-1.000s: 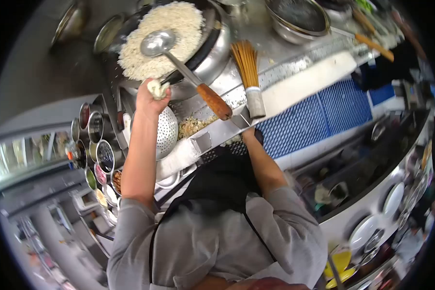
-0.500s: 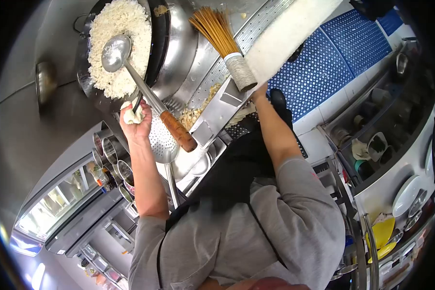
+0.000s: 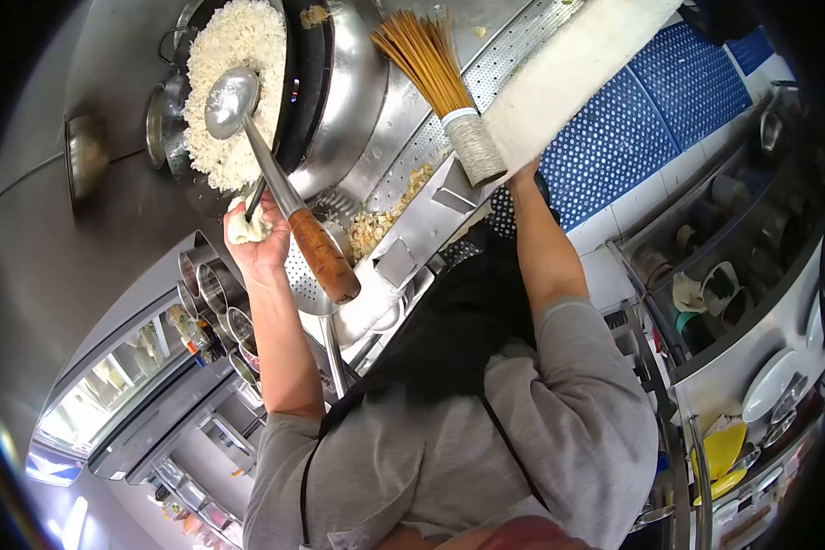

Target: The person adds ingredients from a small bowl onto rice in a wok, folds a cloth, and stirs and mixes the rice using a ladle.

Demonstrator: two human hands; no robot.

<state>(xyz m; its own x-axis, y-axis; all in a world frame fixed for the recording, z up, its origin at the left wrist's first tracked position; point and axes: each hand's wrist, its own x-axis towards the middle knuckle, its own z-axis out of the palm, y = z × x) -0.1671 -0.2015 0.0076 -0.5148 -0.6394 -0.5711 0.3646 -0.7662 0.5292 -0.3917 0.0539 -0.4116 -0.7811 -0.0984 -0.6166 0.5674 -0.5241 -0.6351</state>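
Observation:
My left hand is closed around the handle of a dark wok, with a pale folded cloth between palm and handle. White cooked rice fills the wok. A steel ladle rests with its bowl on the rice, its wooden grip reaching past my left wrist. My right hand is at the counter's front edge, beside a bamboo wok brush and a long white strip. Its fingers are mostly hidden there.
A perforated strainer lies below the ladle grip, near food scraps in a trough. A steel ring stands right of the wok. Steel containers are at left; a blue dotted mat covers the floor at right.
The view has shifted a little, and the wok, ladle and brush appear slightly displaced. My right hand shows farther right along the counter edge. The left hand still holds the wok handle.

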